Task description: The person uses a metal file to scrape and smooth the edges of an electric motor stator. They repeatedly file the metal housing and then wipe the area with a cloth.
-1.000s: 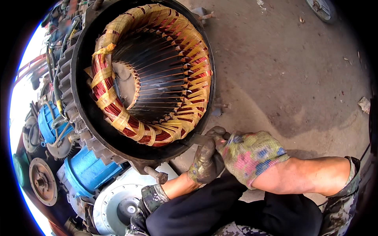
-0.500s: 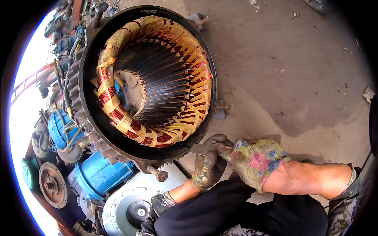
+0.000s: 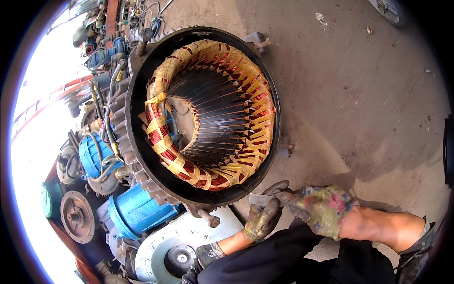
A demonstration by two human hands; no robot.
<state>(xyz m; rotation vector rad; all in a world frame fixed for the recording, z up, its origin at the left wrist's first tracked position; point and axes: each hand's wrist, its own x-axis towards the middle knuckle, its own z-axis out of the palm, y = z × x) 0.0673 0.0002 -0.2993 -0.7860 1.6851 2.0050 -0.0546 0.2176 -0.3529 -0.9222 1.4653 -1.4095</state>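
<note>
A big motor stator with a black round housing stands in front of me. Inside it runs a ring of red copper windings bound with yellowish tape. Just off its near rim, I have a flat grey metal blade between my gloved hands. My left hand is closed on it from below, thumb up against it. My right hand, in a stained, flower-patterned glove, has its fingers closed at the blade's right end. Those fingers partly hide that end.
Bolts stick out from the housing. To the left lie blue motors, a rusty round flange, cables and a silver round end plate. Brown dirt floor stretches to the right.
The whole view has shifted, so the stator and my hands appear further right and lower. Both hands keep hold of the metal blade near the rim.
</note>
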